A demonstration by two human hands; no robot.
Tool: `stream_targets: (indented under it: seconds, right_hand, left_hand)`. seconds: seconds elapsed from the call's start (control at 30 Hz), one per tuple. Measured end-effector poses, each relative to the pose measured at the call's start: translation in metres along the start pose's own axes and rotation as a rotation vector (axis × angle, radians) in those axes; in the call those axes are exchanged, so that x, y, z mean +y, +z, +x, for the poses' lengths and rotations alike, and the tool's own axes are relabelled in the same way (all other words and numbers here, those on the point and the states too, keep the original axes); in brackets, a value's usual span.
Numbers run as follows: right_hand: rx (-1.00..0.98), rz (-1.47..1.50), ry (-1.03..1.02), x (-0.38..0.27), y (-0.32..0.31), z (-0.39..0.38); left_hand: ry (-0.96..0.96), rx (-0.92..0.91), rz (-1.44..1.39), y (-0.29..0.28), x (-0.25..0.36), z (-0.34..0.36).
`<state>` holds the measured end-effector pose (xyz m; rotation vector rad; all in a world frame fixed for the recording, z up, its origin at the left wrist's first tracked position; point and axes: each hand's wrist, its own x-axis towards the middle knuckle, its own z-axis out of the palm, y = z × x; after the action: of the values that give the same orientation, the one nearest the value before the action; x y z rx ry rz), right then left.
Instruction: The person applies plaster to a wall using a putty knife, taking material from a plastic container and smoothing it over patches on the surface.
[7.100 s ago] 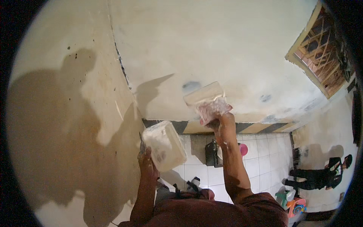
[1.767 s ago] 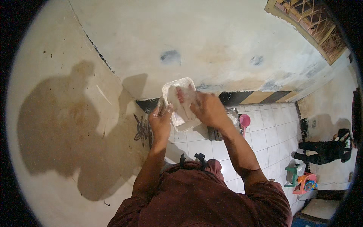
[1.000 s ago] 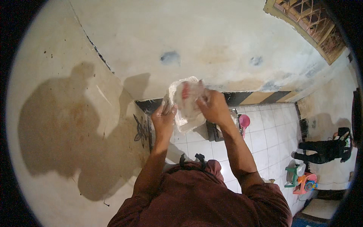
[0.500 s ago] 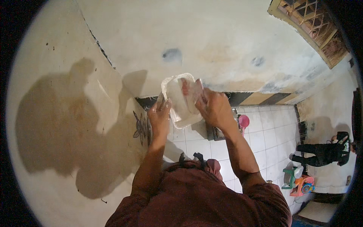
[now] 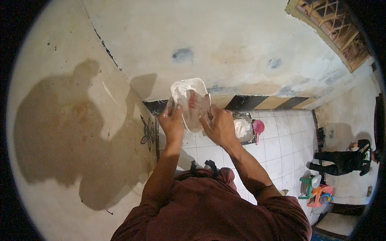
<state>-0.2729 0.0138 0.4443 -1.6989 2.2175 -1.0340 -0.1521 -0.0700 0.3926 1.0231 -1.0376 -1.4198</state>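
My left hand (image 5: 172,122) is closed on the left side of a whitish plastic tub (image 5: 179,88), its thumb over the rim. White paste (image 5: 191,86) coats the tub's inner wall. At the tub's right side my right hand (image 5: 221,125) is closed round a pale, flat scraper-like piece (image 5: 206,105), blurred by motion; its exact kind is hard to make out. A reddish patch (image 5: 192,100) shows within the tub, also blurred. Both hands have white smears on the fingers.
On the tiled floor (image 5: 277,140) lies a dark board (image 5: 247,141) with a white heap (image 5: 242,127) and a pink dipper (image 5: 258,126). Patchy walls meet ahead at left. Far right are a person in dark clothes (image 5: 341,162), a green stool (image 5: 306,187) and an orange one (image 5: 319,197).
My right hand has moved left and slightly down, with the flat piece lower against the tub. The white heap on the floor board now shows beside it. My left hand keeps its hold.
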Motion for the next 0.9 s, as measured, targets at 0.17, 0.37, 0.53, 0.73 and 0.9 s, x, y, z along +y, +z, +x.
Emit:
stream_targets:
  seconds: [0.17,0.37,0.53,0.73,0.9]
  right_hand:
    - [0.053,0.034,0.051,0.009,-0.012,0.016]
    - [-0.012,-0.003,-0.064,-0.019,-0.009,0.02]
    - [-0.05,-0.01,-0.008,-0.01,-0.012,0.026]
    - [-0.026,0.038,0.057,0.003,-0.012,0.031]
    - [0.004,0.047,0.03,0.008,-0.013,0.029]
  left_hand:
    - [0.048,-0.032,-0.089,0.003,-0.009,0.004]
    - [-0.096,-0.14,-0.181,0.012,0.005,0.001]
    - [0.014,-0.118,-0.06,-0.002,-0.006,0.007]
    - [-0.039,-0.136,-0.055,-0.004,-0.006,0.005]
    - [0.028,-0.126,-0.038,-0.004,-0.007,0.003]
